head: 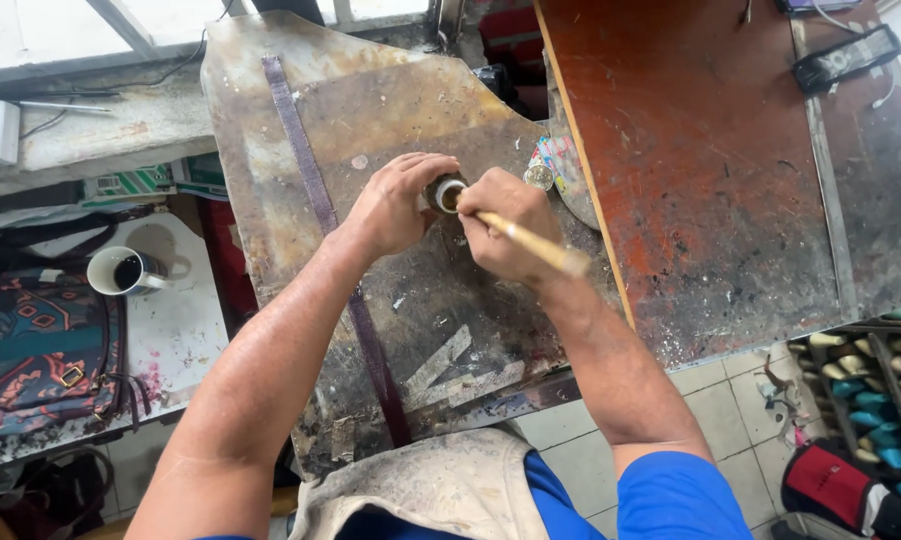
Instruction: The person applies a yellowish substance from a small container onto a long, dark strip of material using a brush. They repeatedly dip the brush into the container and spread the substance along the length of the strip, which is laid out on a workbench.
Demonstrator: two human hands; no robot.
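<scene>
Two bare forearms reach up from the bottom of the frame, over a grey apron [441, 480] and blue clothing, onto a stained, scuffed desk [301, 110] at the centre. The left hand [396, 205] is curled around a small round jar [445, 192], steadying it on the desk just above the middle of the frame. The right hand [506, 225], touching the jar's right side, is closed around a wooden-handled brush [536, 245]; the handle slants down to the right, and its tip sits in the jar's open mouth. A long dark purple strap [316, 190] lies across the desk, running from upper left down toward the apron and passing under the left forearm. At left of the frame, a white mug [123, 271] of dark liquid stands on a white surface beside a patterned bag [41, 350]. To the right stretches a worn orange-red board [691, 140]. In the lower right corner, rows of shoe lasts [871, 395] fill a rack.
</scene>
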